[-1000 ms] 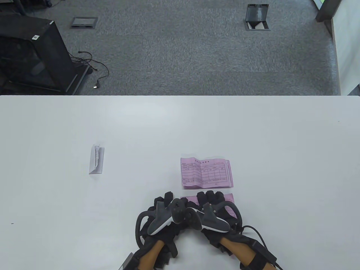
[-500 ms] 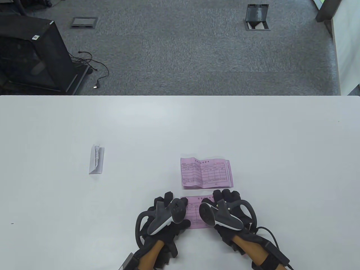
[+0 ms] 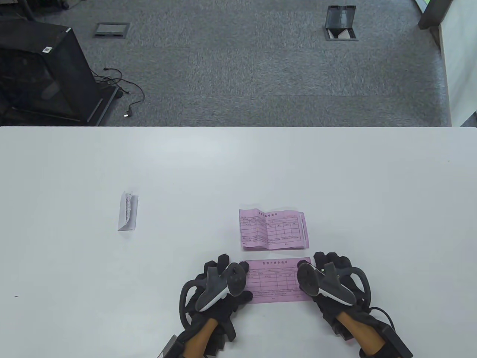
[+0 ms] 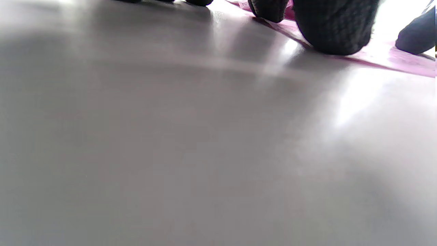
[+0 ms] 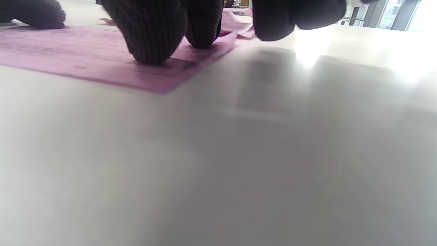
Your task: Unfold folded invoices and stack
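A pink invoice (image 3: 274, 280) lies opened out flat near the table's front edge. My left hand (image 3: 220, 280) presses its left end; the fingertips (image 4: 336, 30) rest on the pink sheet (image 4: 406, 59). My right hand (image 3: 332, 278) presses its right end, and the fingertips (image 5: 150, 30) stand on the paper (image 5: 85, 58) near its corner. Just behind it lies a stack of unfolded pink invoices (image 3: 274, 229), also seen in the right wrist view (image 5: 239, 18). A folded white invoice (image 3: 128, 211) lies far to the left.
The white table (image 3: 335, 179) ends at a far edge with grey carpet behind. A black cabinet (image 3: 41, 71) with cables stands on the floor at the back left.
My right hand has slid to the right along the pink invoice, from beside the left hand to the sheet's right end, and the sheet now lies spread open. The left hand has stayed put.
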